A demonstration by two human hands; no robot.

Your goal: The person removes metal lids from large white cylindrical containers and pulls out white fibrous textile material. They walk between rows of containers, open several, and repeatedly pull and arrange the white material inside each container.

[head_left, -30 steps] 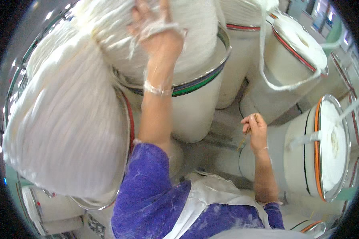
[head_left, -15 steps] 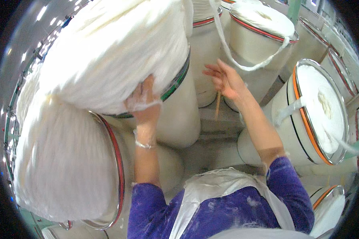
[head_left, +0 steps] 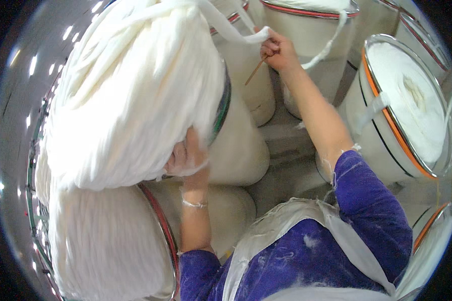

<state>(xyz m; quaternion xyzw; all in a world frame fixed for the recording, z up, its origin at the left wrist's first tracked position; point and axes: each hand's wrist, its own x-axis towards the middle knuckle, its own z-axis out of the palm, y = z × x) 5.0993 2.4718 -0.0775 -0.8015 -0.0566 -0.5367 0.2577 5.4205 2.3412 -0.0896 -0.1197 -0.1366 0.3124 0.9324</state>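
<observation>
A big mound of white fibre sliver bulges over a tall cream can with a green band. My left hand rests against its lower edge, fingers apart and partly sunk in the fibre, with a thin wisp across the wrist side. Farther right, my right hand is closed on a loose strand of sliver that runs left to the top of the mound. A thin brown stick also sticks out from that hand, pointing down and left.
A red-banded can with overflowing fibre is at the near left. On the right stands an orange-banded can of coiled sliver. Another red-banded can is at the back, a strand hanging down its side. Grey floor shows between the cans.
My right hand has moved up and away and closed on a strand of sliver; before, its fingers were spread. My left hand stays at the mound's lower edge. The view has shifted.
</observation>
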